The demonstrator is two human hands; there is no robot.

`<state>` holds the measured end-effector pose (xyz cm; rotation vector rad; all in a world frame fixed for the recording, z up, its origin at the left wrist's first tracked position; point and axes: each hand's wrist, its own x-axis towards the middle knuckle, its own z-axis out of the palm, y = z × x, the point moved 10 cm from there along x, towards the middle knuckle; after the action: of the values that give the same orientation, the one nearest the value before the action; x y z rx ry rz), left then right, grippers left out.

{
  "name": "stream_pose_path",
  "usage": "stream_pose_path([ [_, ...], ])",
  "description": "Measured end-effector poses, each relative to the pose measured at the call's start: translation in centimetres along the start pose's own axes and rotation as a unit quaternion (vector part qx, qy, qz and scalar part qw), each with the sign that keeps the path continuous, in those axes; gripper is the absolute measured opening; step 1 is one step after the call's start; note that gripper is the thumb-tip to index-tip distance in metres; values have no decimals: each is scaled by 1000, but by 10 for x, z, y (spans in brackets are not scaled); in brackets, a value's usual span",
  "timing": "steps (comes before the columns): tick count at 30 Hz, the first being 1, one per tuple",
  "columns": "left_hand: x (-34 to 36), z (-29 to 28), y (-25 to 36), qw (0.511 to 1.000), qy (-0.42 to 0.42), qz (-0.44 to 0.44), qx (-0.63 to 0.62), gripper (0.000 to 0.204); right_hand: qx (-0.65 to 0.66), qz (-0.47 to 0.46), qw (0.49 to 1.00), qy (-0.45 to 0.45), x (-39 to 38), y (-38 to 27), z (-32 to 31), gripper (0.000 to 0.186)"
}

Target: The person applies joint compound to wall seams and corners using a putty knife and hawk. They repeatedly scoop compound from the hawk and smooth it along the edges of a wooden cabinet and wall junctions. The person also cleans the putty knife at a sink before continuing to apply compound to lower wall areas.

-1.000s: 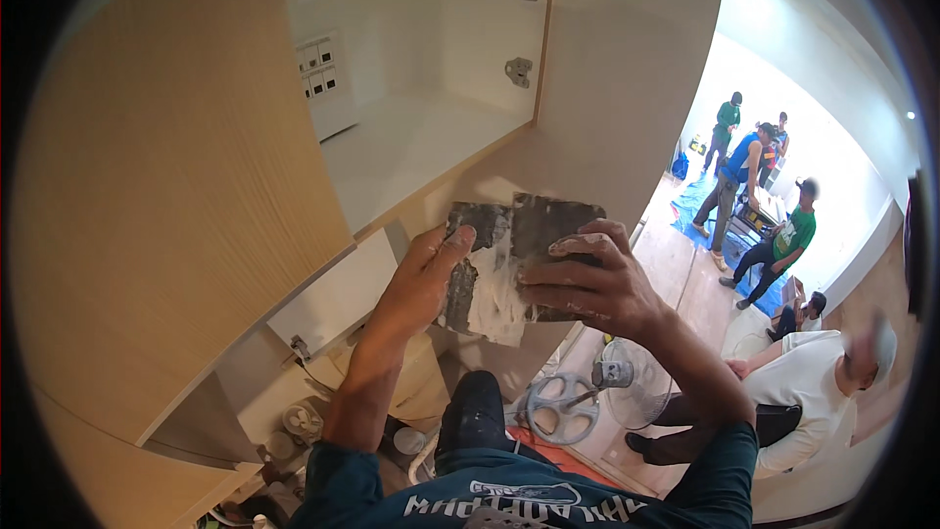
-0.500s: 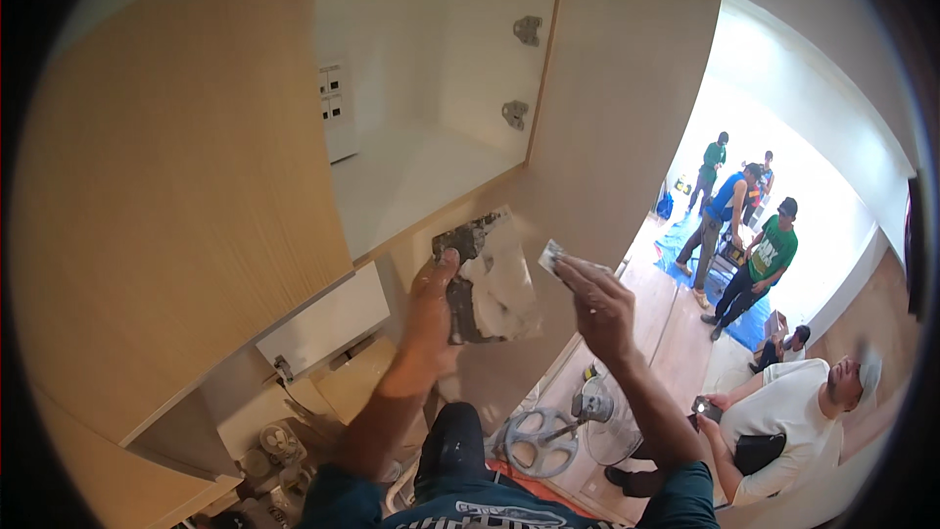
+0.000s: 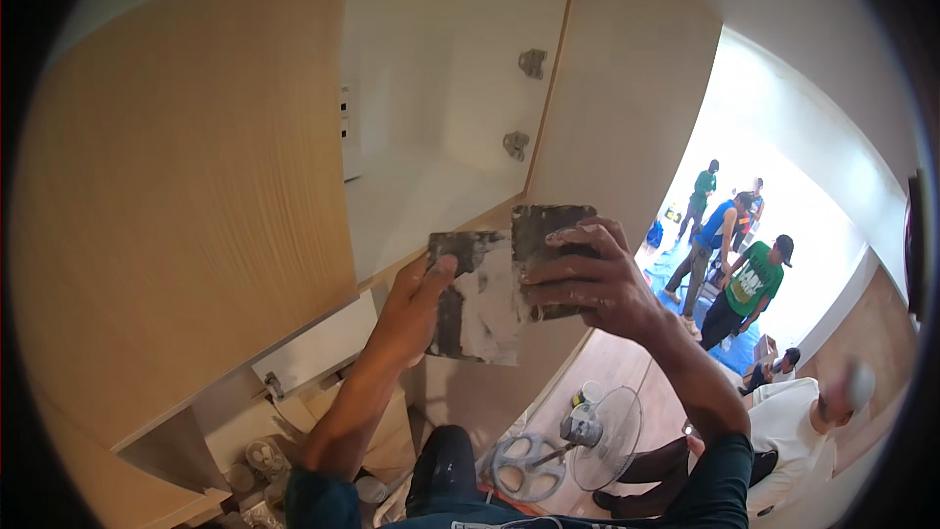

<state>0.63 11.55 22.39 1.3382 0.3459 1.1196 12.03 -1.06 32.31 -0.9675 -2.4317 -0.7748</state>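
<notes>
My left hand (image 3: 411,306) grips a square putty plate (image 3: 488,309), thumb on its dark, bare upper corner, with white putty spread over much of its face. In my right hand (image 3: 609,284) is a second flat plate, a dark rectangular putty scraper (image 3: 548,227), with my fingers lying across its face. White putty marks the right fingers. The scraper's left edge meets or overlaps the right side of the putty plate; whether they touch, I cannot tell. Both are held up in front of the lower edge of a wall cabinet.
The cabinet (image 3: 441,162) gapes beside a pale wood door panel (image 3: 206,186), with hinges (image 3: 532,64) on its right wall. A pedestal fan (image 3: 605,439) stands on the floor below. A person in white (image 3: 793,421) is close on the right; several people are farther off by a blue sheet.
My right hand has moved left and turned, bringing the scraper's broad face into view against the putty plate. The person in white has shifted lower in the picture.
</notes>
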Motion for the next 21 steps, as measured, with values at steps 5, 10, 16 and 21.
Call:
stream_pose_path([
  [5, -26, -39, -10, 997, 70, 21, 7, 39, 42, 178, 982, 54, 19, 110, -39, 33],
  [10, -64, -56, -105, 986, 104, -108, -75, 35, -400, 148, 901, 82, 65, 165, -91, 34],
  [16, -87, -66, -136, 969, 118, -125, -178, 34, -588, 62, 801, 98, 105, 233, -87, 45],
  [21, -99, -76, -141, 965, 154, -128, -167, 34, -608, 55, 789, 75, 114, 261, -72, 43],
])
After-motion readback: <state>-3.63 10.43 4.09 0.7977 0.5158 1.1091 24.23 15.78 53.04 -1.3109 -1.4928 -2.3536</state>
